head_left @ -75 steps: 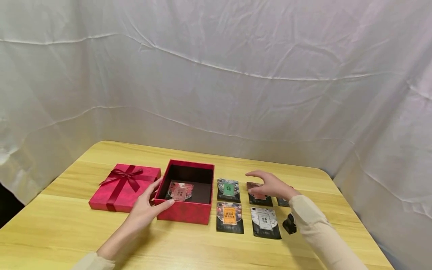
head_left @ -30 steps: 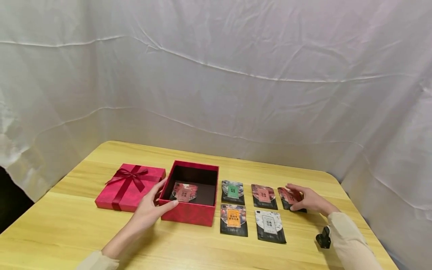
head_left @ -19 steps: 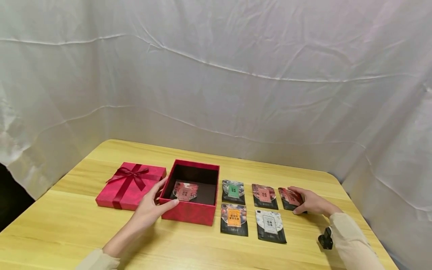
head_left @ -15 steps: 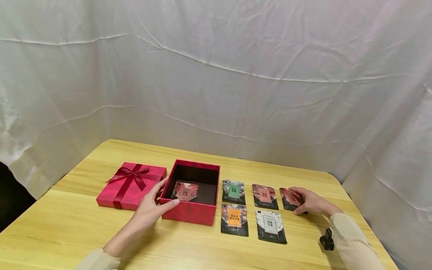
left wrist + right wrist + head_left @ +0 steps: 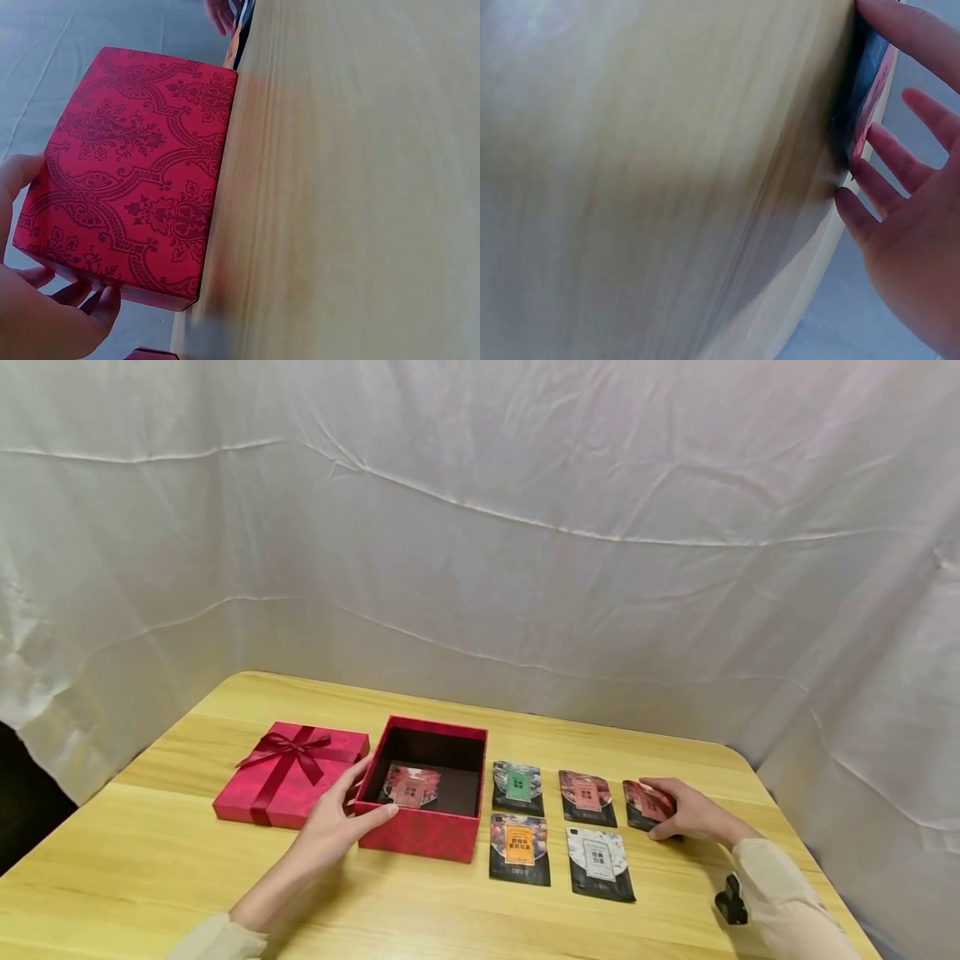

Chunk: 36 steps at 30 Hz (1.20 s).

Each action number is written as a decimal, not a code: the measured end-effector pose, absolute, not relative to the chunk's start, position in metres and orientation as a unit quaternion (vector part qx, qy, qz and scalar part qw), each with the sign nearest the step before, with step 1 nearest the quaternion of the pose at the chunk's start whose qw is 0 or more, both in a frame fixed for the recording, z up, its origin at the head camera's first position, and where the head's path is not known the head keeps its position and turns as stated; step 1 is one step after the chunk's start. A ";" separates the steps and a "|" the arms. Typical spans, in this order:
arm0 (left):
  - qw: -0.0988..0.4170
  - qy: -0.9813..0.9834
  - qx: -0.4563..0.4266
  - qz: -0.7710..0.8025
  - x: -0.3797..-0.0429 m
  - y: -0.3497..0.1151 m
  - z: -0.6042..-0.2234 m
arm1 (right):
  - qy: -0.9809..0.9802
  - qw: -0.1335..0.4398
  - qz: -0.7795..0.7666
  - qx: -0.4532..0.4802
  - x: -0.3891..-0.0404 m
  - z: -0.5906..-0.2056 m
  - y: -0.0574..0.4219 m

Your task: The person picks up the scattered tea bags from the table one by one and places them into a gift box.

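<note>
In the head view, my left hand (image 5: 330,816) holds the near left corner of an open red gift box (image 5: 417,837), thumb on the front rim and fingers along the left side. The left wrist view shows its patterned front wall (image 5: 127,172). A red-labelled tea packet (image 5: 409,787) lies inside on the dark floor. My right hand (image 5: 693,810) grips another red-labelled tea packet (image 5: 645,806) at the far right of the row. Its thumb is at the near edge and its fingertips (image 5: 870,135) are at the opposite edge, close over the wood, in the right wrist view.
Left of the box lies its red lid (image 5: 300,777) with a ribbon bow. Between box and right hand lie packets labelled green (image 5: 517,787), red (image 5: 587,797), orange (image 5: 519,847) and white (image 5: 600,862). A small black device (image 5: 730,902) sits by the right cuff. White cloth (image 5: 480,568) hangs behind the table.
My right hand has moved right, from over the middle red-labelled tea packet to the far-right one, which has shifted slightly to the right. My left hand keeps its place on the gift box.
</note>
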<state>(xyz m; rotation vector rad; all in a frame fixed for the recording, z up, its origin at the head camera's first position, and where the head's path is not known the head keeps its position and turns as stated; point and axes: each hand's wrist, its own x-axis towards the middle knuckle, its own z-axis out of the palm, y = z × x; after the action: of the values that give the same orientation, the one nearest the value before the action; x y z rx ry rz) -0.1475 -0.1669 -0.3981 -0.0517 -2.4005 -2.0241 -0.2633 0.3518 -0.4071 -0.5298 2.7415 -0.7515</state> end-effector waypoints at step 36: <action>0.005 -0.775 -0.017 -0.632 -0.147 -0.168 -0.399 | 0.953 -0.009 -0.212 -0.214 -0.242 -0.396 0.319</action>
<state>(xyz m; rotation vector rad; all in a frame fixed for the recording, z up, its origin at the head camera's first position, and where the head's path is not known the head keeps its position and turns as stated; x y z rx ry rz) -0.1471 -0.1676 -0.3988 -0.0519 -2.4269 -1.9777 -0.2420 0.3186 -0.3963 -0.6772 3.0120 -0.6706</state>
